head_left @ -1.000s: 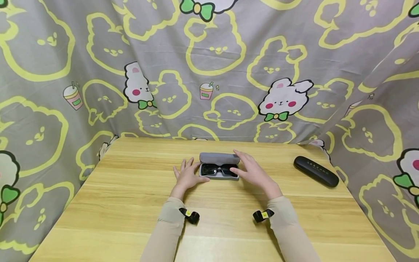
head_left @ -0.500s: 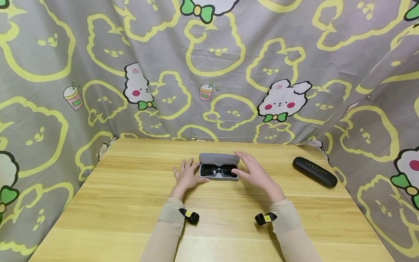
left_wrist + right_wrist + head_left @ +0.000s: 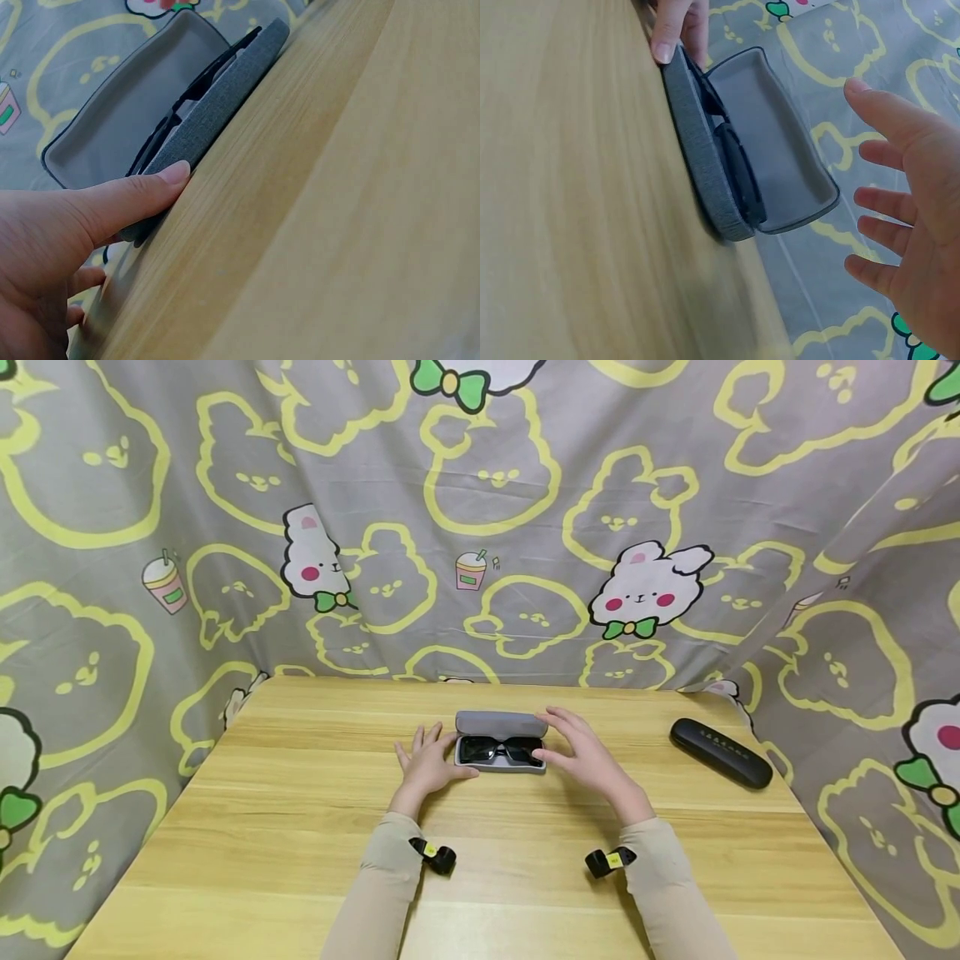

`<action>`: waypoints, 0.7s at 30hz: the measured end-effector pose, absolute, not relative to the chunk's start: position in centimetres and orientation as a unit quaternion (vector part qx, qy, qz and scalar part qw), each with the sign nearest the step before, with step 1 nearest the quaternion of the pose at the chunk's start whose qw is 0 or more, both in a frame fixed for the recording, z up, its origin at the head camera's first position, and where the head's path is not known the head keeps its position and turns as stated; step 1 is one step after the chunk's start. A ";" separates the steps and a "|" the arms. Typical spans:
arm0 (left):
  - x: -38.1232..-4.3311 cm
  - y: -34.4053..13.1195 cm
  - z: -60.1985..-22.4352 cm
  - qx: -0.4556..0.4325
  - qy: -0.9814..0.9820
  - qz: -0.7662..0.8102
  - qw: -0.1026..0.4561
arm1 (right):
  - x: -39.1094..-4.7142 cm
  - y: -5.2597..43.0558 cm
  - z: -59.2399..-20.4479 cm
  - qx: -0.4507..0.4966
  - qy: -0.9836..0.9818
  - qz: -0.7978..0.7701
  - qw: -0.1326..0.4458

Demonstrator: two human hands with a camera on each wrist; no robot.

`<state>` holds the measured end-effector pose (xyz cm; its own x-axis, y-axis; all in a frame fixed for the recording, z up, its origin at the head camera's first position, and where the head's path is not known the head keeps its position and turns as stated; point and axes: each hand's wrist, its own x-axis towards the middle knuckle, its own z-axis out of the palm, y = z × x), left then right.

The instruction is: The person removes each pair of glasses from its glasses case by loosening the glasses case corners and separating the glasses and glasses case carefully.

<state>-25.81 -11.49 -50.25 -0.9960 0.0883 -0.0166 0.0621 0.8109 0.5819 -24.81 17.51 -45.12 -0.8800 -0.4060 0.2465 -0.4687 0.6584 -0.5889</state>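
Note:
A grey glasses case (image 3: 501,724) lies with its lid up on the wooden table, and black sunglasses (image 3: 498,749) sit inside its lower half. At the case's left end my left hand (image 3: 429,770) grips it, the thumb (image 3: 161,184) pressed against the grey front wall. The other left fingers are partly hidden behind that end. My right hand (image 3: 588,766) hovers just off the right end of the case with its fingers apart. In the right wrist view, a gap shows between the right hand (image 3: 919,191) and the raised lid (image 3: 776,146); nothing is in its grasp.
A closed black glasses case (image 3: 721,753) lies slanted on the right side of the wooden table (image 3: 517,893). Behind and beside the table hangs a grey patterned curtain (image 3: 420,468). Small black cameras are strapped to both wrists.
My right hand has shifted slightly to the right, away from the sunglasses' right lens. My left hand, the grey case and the sunglasses stay put.

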 end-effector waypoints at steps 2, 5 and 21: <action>-25.8 -11.5 -50.3 0.040 0.951 0.305 0.021 | -24.9 17.5 -45.4 0.243 -0.909 0.336 0.046; -25.9 -11.5 -50.2 0.040 0.951 0.306 0.022 | -25.0 17.5 -45.7 0.246 -0.908 0.337 0.043; -25.9 -11.5 -50.3 0.040 0.952 0.304 0.022 | -25.7 17.8 -47.7 0.231 -0.916 0.328 0.021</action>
<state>-25.85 -11.52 -50.34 -0.9958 0.0902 -0.0183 0.0629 0.8121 0.5802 -25.71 17.80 -47.73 -0.8928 -0.4089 0.1892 -0.4361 0.6787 -0.5909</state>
